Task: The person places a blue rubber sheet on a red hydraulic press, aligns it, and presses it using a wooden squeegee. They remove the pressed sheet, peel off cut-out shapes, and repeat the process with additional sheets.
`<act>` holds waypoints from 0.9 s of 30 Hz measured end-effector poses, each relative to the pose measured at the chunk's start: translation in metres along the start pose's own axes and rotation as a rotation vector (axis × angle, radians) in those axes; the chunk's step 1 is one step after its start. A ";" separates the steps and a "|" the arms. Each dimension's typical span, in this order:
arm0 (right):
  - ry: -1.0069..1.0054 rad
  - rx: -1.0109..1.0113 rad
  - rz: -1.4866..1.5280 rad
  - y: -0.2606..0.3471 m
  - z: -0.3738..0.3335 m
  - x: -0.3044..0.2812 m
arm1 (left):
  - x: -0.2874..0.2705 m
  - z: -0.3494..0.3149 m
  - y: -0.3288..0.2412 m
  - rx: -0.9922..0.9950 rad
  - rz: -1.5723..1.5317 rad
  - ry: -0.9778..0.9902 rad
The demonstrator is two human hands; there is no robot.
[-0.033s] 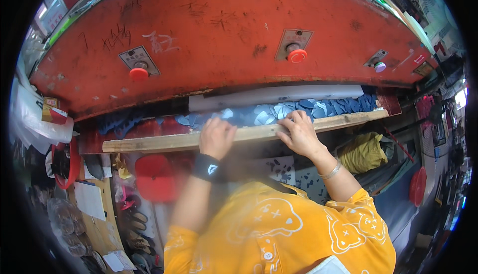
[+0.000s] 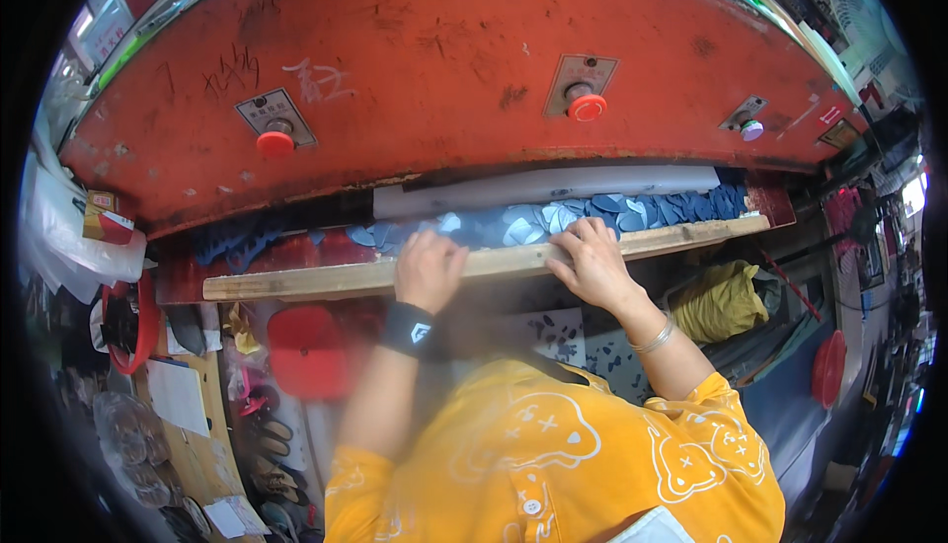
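Observation:
My left hand (image 2: 427,272), with a black wristband, rests over the wooden bar (image 2: 296,287), its fingers bent down beyond the far edge toward flat blue leaf-shaped pieces (image 2: 632,215). To its right, my right hand (image 2: 595,265), with a bracelet at the wrist, also lies across the bar. Its fingers curl over the pieces while the thumb stays on the near side. Both sets of fingertips are hidden, so anything they grip does not show. The pieces lie in an overlapping row behind the bar, thickest toward the right.
A large orange-red machine front (image 2: 434,79) with red push buttons rises just beyond the pieces. Behind them runs a pale white board (image 2: 553,189). A red stool (image 2: 308,352) stands below the bar at left; a yellow-green sack (image 2: 716,306) lies at right.

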State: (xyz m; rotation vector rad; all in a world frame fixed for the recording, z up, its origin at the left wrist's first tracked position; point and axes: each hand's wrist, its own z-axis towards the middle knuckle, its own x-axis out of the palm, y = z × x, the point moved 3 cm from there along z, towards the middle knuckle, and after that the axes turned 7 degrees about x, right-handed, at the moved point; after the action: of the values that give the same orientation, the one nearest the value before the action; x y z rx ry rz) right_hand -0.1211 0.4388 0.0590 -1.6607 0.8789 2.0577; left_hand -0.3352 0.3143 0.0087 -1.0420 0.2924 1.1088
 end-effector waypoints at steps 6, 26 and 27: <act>0.022 0.013 -0.055 0.010 -0.010 0.003 | 0.005 -0.008 -0.003 -0.013 0.008 -0.011; -0.010 0.188 0.137 0.156 0.017 0.051 | -0.050 -0.067 -0.039 -0.250 -0.639 -0.407; -0.033 0.193 0.171 0.156 0.008 0.050 | -0.043 -0.072 -0.041 -0.367 -0.848 -0.278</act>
State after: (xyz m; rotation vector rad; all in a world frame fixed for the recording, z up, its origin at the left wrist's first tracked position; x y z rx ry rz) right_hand -0.2366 0.3226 0.0502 -1.4915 1.2036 2.0274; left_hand -0.3005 0.2288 0.0212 -1.1479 -0.5608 0.5166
